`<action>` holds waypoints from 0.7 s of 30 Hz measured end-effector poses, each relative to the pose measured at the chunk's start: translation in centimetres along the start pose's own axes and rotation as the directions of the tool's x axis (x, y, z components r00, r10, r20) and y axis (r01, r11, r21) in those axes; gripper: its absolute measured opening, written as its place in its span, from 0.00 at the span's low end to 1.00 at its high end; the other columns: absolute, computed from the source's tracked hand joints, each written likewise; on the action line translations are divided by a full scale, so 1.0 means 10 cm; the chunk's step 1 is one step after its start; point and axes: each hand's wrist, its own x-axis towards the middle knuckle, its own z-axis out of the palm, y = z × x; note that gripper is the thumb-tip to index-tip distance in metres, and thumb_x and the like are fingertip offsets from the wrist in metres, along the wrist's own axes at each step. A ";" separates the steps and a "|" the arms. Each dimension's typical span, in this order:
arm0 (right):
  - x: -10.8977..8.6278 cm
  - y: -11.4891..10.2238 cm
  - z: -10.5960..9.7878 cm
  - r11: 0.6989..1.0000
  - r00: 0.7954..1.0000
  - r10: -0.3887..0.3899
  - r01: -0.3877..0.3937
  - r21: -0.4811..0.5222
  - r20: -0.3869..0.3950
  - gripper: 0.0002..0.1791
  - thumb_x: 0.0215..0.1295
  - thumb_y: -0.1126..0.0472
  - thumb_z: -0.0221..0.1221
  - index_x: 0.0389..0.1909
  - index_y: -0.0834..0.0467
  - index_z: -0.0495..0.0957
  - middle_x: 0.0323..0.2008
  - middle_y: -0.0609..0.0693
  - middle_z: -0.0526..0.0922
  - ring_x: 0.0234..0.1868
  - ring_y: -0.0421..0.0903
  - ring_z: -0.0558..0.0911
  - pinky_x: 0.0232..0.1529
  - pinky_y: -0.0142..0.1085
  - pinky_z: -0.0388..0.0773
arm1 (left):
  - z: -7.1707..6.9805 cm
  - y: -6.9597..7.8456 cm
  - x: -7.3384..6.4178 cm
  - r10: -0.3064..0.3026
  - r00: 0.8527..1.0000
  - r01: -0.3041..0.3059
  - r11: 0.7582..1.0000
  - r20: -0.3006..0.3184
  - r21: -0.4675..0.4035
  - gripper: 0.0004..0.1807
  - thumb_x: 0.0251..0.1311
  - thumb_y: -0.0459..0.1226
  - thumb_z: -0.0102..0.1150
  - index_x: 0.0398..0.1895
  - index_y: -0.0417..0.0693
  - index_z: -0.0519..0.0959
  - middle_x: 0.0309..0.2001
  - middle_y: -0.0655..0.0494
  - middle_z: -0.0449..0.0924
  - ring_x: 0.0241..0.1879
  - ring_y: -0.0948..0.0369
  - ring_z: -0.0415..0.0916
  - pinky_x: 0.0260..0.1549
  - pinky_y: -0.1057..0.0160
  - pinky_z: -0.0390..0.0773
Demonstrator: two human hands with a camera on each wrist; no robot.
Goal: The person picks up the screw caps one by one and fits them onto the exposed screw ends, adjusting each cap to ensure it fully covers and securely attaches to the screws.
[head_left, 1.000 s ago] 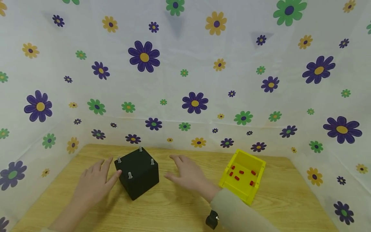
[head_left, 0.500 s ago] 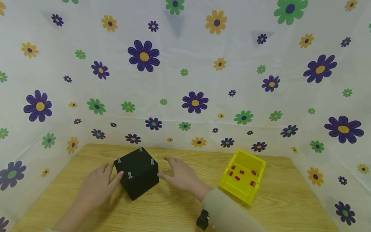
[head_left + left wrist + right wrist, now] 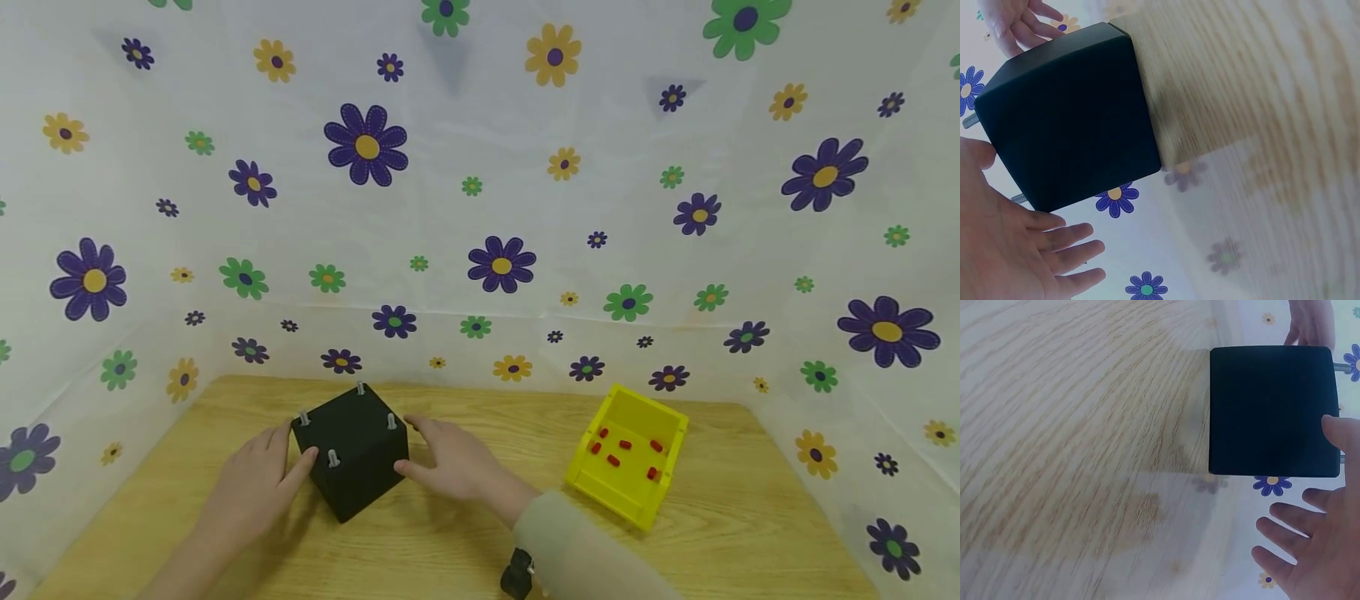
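Note:
A black box (image 3: 358, 450) sits on the wooden table, cornerwise to the head view, with several short metal threaded posts (image 3: 333, 457) standing up from its top corners. My left hand (image 3: 251, 483) is at its left corner, thumb and fingers spread and fairly straight, the fingertips right at the edge. On the opposite side my right hand (image 3: 453, 462) has its thumb and forefinger at the right corner. In the left wrist view the fingers (image 3: 1069, 256) extend alongside the box; in the right wrist view the thumb (image 3: 1335, 428) overlaps its upper edge and the other fingers are spread apart.
To the right on the table (image 3: 735, 508) stands a yellow bin (image 3: 633, 504) with several small red pieces (image 3: 625, 444) in it. A black device (image 3: 517, 573) is at the right sleeve. White flower-printed sheeting (image 3: 442, 208) encloses the back and sides.
My right hand has moved left, right up to the black box. My left hand has come slightly closer to its corner. The box and yellow bin stay where they were.

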 end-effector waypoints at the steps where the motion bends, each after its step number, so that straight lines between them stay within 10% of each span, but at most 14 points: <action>1: 0.00 -0.01 0.00 1.000 1.000 -0.008 0.008 -0.005 0.006 0.42 0.78 0.34 0.53 0.84 0.50 0.59 0.79 0.49 0.70 0.78 0.52 0.72 0.76 0.49 0.72 | 0.00 0.00 0.00 -0.001 1.000 0.001 1.000 -0.001 -0.001 0.41 0.83 0.53 0.45 0.72 0.18 0.63 0.68 0.18 0.69 0.67 0.24 0.68 0.65 0.28 0.70; 21: -0.03 -0.06 0.00 0.997 0.998 -0.054 0.056 -0.044 0.036 0.43 0.78 0.35 0.54 0.84 0.52 0.58 0.78 0.50 0.71 0.77 0.51 0.73 0.76 0.46 0.72 | -0.01 0.07 0.05 -0.031 0.999 0.032 0.999 0.031 -0.037 0.43 0.82 0.53 0.46 0.70 0.13 0.63 0.68 0.16 0.68 0.67 0.24 0.68 0.66 0.29 0.71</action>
